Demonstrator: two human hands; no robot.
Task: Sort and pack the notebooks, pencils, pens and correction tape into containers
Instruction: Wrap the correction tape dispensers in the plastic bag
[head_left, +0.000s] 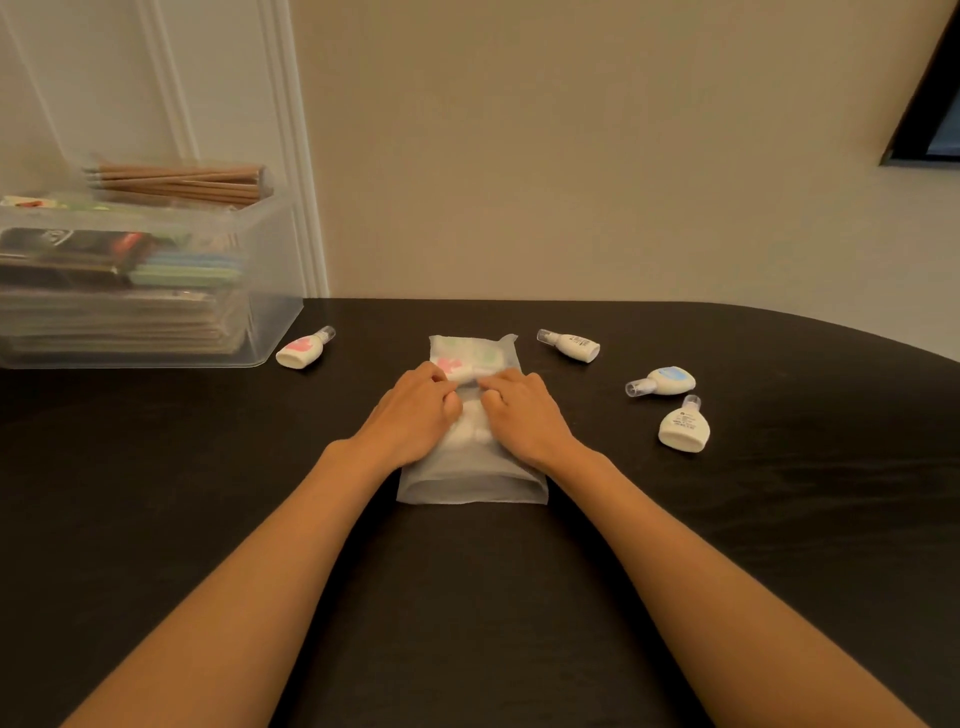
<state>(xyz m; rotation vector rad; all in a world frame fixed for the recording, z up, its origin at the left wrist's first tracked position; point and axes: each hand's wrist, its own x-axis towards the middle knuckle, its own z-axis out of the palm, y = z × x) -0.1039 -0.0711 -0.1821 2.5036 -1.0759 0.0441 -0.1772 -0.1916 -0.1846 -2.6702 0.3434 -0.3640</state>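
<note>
bin (270, 312) looks mostly done, notebooks (119, 325) and pencils (182, 182) in. left hand (410, 415) and right hand (522, 415) both pinch the pouch (467, 486) on the table (753, 545), fingers curled, few tapes (485, 357) inside. four loose tapes (569, 345) left to pack.

A frosted pouch (470, 483) lies flat, apparently holding correction tapes (467, 364); a pink-labelled tape (304, 349) lies loose left, three tapes (570, 345) right.

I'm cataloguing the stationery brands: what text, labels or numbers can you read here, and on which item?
No text is legible.
On the far correction tape, right of the pouch: dark print lines, too blurred to read.
On the nearest correction tape: small logo and print, too blurred.
On the black pack in the clear container: white mark, unreadable.
</note>
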